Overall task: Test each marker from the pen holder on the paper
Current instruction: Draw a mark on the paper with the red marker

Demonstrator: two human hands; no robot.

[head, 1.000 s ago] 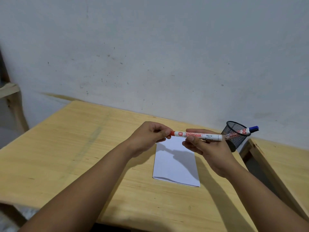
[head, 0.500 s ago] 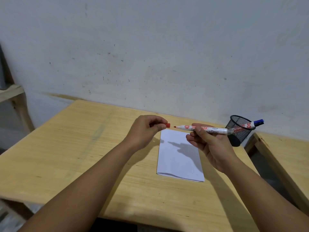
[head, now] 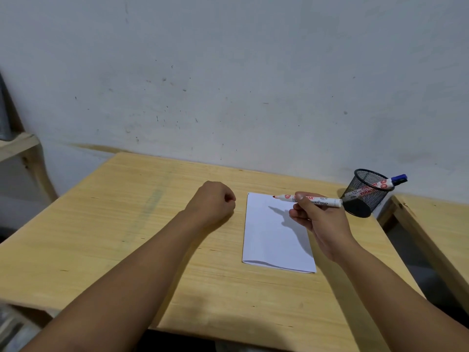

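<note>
left hand (head: 215, 199): curled into a fist, resting on the bench (head: 127, 224) just left of the paper; likely has the cap inside, but the cap is not visible, so what it grips I cannot tell
paper (head: 269, 237): white sheet flat on the bench, between the two hands; no marks seen on it; near edge lifts a little like a fold; thin and light, will slide if dragged on, so pin it with the free hand while writing
red marker (head: 308, 199): uncapped, red tip bare and pointing left, over the top of the paper; tip looks just above the sheet, contact unclear; lies almost level, needs tilting down to write; light, stiff plastic barrel, smooth so a bit slippery; best grip is on the front part of the barrel near the tip, pen style
right hand (head: 319, 219): grip closed on the red marker, thumb and fingers around mid barrel, hovering over the right side of the paper
pen holder (head: 365, 194): black mesh cup tipped over toward the right, at the bench's far right edge; light, rolls easily
blue marker (head: 380, 185): inside the holder, capped, blue cap poking past the rim; untested by the look of it
stage: first stroke not yet made
</note>
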